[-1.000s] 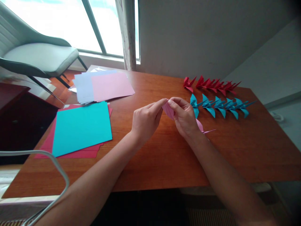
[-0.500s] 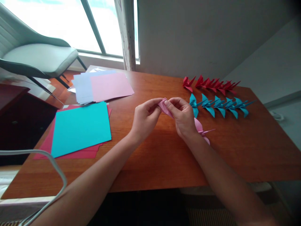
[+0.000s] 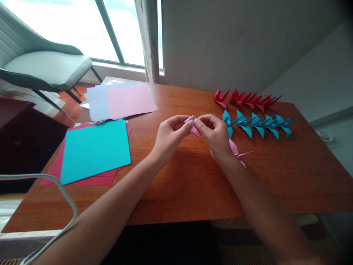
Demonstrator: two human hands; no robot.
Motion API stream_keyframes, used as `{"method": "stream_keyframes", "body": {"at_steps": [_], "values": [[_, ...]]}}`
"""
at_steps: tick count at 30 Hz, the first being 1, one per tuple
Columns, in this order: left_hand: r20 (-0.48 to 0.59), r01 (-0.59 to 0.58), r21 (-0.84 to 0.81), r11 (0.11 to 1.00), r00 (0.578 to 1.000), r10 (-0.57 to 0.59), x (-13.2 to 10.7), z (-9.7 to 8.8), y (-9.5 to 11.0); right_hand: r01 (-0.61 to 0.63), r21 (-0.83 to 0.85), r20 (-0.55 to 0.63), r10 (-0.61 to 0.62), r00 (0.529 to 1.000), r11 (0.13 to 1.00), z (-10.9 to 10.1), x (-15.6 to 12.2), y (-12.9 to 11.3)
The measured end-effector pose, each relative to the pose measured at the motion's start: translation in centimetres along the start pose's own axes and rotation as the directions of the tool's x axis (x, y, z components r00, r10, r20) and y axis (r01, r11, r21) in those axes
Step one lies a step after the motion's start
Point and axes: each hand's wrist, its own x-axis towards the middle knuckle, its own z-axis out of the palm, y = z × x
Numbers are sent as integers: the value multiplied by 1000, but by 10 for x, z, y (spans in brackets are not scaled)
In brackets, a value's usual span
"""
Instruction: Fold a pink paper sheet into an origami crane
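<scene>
Above the middle of the wooden table, a small folded piece of pink paper (image 3: 196, 131) is pinched between my two hands. My left hand (image 3: 171, 133) grips its left side, with the thumb pressed on the near face. My right hand (image 3: 214, 133) closes on its upper right, thumb tip almost meeting the left thumb. Fingers cover much of the folds. Partly hidden behind my right wrist, a finished pink paper crane (image 3: 234, 148) lies on the table.
A row of blue paper cranes (image 3: 257, 125) stands right of my hands, with red paper cranes (image 3: 246, 99) behind. At left lie blue sheets (image 3: 96, 151) over red ones (image 3: 102, 180), and pink and lilac sheets (image 3: 131, 101) farther back. A white cable (image 3: 66, 195) crosses near my left forearm.
My left thumb has shifted up and right onto the pink paper, close to the right thumb. Both hands otherwise stay in nearly the same place.
</scene>
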Motion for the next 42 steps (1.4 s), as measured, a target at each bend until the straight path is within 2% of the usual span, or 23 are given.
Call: {"method": "stream_keyframes", "body": {"at_steps": [5,10,15,25,31,37,42], "values": [[-1,-57,60,997,998,57,3,-3,-6,-29,36,17,29,999,999,0,0,-4],[-2,-58,83,995,998,58,4,-4,-6,-4,-21,27,5,1000,1000,-1,1,-4],[2,-41,39,998,999,41,5,-4,-6,39,-59,13,-38,999,998,-2,3,2],[13,-12,18,1000,1000,12,7,-6,-6,-29,-26,151,33,988,999,-7,7,1],[-7,29,-17,999,1000,-29,5,-4,-3,16,-16,109,-14,994,1000,-6,6,3],[11,113,-88,990,994,-112,4,-4,-2,-8,45,72,5,997,999,-2,3,-2],[-16,9,-20,1000,1000,-9,3,-4,-2,0,67,87,-6,996,998,-3,2,-2]]}}
